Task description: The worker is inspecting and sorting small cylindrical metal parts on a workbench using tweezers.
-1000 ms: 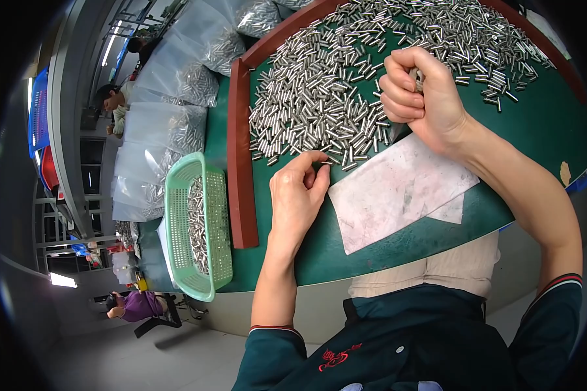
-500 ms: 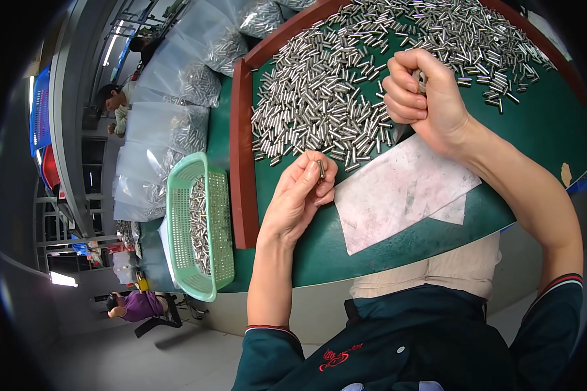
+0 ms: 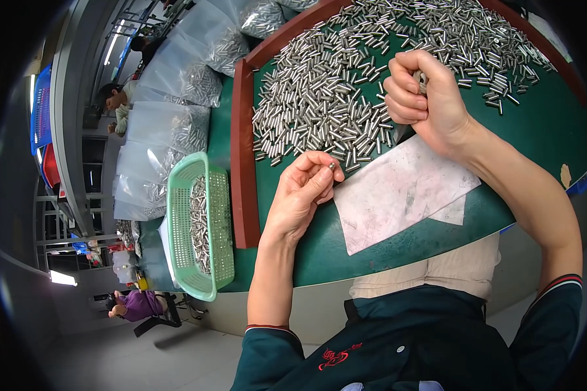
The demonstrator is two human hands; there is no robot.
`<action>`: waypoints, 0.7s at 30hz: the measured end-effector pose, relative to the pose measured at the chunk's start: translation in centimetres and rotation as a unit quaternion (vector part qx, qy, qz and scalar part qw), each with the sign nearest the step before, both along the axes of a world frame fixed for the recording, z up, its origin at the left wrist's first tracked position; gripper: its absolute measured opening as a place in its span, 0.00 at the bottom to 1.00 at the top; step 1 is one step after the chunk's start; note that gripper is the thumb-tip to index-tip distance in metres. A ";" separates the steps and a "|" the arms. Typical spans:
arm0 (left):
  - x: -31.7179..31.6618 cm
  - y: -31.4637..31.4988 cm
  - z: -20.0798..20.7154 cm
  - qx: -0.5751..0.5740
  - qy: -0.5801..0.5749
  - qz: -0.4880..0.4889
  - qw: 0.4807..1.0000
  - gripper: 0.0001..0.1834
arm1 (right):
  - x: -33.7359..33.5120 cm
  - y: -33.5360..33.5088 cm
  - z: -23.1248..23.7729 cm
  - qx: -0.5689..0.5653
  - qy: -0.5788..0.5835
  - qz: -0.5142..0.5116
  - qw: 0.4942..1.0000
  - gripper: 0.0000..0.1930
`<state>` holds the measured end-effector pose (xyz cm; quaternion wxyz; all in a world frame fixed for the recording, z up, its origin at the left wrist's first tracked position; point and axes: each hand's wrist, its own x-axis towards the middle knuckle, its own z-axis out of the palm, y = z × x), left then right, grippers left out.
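Between the thumb and forefinger of my left hand [image 3: 301, 192] is a small shiny metal pin [image 3: 332, 167], seen end-on. That hand is just above the green tabletop, by the near edge of a wide spread of loose metal pins [image 3: 319, 98]. My right hand [image 3: 427, 98] is curled into a fist over the right part of the spread. A bit of something greyish shows inside the fist, and a dark pointed shape juts out beneath it; I cannot make out what it is. A smudged white sheet [image 3: 398, 195] lies below both hands.
A red-brown wooden rim [image 3: 244, 156] borders the green table [image 3: 293, 260] area. Left of it stands a light-green plastic basket [image 3: 223, 260] with similar pins inside. Several clear bags [image 3: 169, 124] of metal parts line the far left. Other people are in the background.
My left fingers have turned the pin from a lengthwise view to nearly end-on, shifting it slightly right. My right hand has hardly moved.
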<state>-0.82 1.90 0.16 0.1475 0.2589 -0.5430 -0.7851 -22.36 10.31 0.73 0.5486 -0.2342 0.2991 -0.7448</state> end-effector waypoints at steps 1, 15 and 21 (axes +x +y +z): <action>0.0 0.0 0.0 0.000 0.000 0.001 1.000 0.03 | 0.0 0.0 0.0 0.000 0.002 -0.001 1.000 0.16; -0.3 1.3 0.2 -0.165 -0.053 0.014 0.985 0.04 | 0.8 0.5 0.2 -0.020 0.015 -0.017 1.000 0.18; -1.6 4.5 -0.2 -0.526 -0.116 -0.059 0.840 0.04 | 3.6 2.4 1.1 -0.044 0.002 0.022 0.999 0.19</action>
